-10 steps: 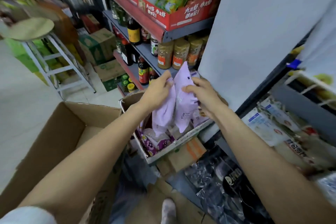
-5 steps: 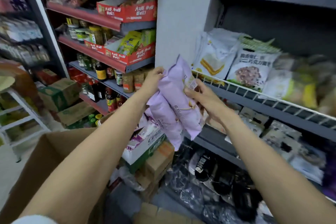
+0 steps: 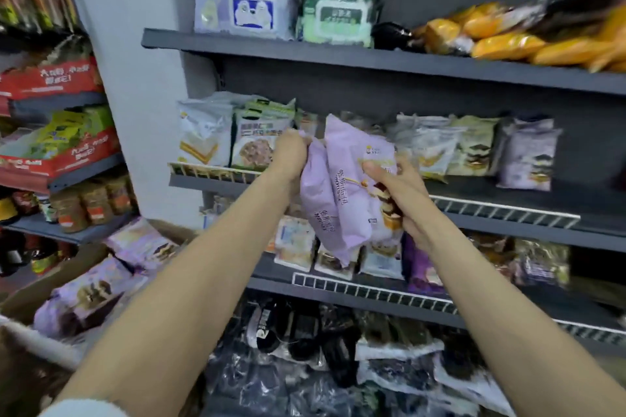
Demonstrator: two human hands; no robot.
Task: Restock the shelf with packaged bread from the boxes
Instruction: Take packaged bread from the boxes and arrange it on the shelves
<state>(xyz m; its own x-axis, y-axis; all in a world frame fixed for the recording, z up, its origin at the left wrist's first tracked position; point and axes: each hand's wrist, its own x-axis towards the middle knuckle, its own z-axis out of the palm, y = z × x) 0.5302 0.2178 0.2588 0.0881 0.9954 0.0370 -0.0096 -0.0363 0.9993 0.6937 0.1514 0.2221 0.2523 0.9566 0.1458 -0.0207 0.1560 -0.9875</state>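
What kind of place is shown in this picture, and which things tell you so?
Most likely a small grocery shop. Dark grey metal shelves carry rows of packaged bread, jars of sauce stand on a neighbouring rack, and both hands hold pale purple bread packets in front of them.

We see two bare forearms reaching up from the bottom edge of the view, both uncovered from the wrist down to where the frame cuts them off. The left hand [image 3: 293,152] and the right hand [image 3: 398,195] wear no gloves, rings, or watch that we can make out. Only at the lower left corner do we catch a strip of clothing: a pale, whitish sleeve [image 3: 83,409], soft-looking, its edge blurred.
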